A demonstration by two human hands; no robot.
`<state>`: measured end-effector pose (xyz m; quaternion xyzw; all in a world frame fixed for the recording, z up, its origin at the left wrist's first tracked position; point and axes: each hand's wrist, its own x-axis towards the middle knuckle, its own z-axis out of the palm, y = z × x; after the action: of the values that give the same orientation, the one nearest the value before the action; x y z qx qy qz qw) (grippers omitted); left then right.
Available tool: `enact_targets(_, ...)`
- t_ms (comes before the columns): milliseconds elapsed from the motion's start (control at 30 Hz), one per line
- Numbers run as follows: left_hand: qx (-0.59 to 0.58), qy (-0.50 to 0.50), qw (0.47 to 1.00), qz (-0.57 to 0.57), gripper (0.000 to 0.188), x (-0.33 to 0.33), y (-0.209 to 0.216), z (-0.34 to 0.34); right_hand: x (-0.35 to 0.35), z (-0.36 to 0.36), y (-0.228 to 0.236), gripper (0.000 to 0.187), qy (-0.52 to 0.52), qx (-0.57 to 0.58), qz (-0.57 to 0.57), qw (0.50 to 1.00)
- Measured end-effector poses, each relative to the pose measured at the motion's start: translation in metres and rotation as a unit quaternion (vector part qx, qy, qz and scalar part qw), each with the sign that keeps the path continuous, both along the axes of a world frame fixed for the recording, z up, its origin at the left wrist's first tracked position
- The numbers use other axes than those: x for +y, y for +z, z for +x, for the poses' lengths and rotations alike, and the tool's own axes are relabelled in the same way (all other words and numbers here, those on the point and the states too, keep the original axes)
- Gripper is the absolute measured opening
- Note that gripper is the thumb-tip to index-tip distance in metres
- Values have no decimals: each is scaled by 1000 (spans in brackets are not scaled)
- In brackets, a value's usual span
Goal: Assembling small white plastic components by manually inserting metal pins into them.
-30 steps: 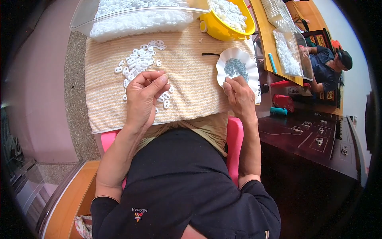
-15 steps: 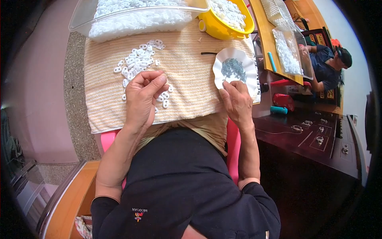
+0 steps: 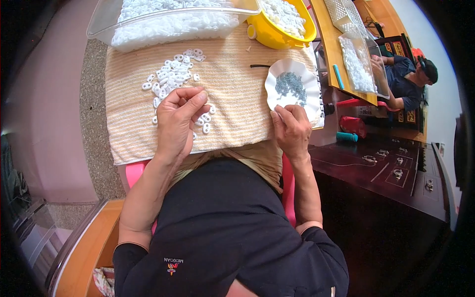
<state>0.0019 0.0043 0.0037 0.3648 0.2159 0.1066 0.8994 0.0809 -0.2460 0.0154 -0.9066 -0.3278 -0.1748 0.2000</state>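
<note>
left hand [image 3: 177,121] shifted nearer, grip pinched over white plastic pieces [image 3: 170,76] on striped cloth [image 3: 232,99] | right hand [image 3: 292,129] pulled back off white dish [image 3: 292,89], fingers curled, contents unclear | pick apparently done

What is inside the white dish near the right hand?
The white dish holds a heap of small grey metal pieces. Their exact kind is too small to tell. The right hand covers the dish's near edge.

Ribbed matt cotton-like towel [image 3: 232,99], strewn with glossy white plastic rings [image 3: 170,79]. Beyond the towel, clear smooth plastic tub [image 3: 99,22] and shiny yellow plastic bowl [image 3: 277,37]; at its right edge, fluted white paper dish [image 3: 277,96] of dull grey metal bits [image 3: 291,85].
</note>
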Motion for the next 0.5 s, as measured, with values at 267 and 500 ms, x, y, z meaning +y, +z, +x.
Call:
enact_targets(267, -1, 1, 1000, -4, 10, -1, 2, 0, 2, -1, -8, 8, 21, -52, 5, 998)
enact_targets(500, -11, -10, 1000, -7, 11, -4, 3, 0, 3, -2, -5, 7, 17, -19, 48, 999)
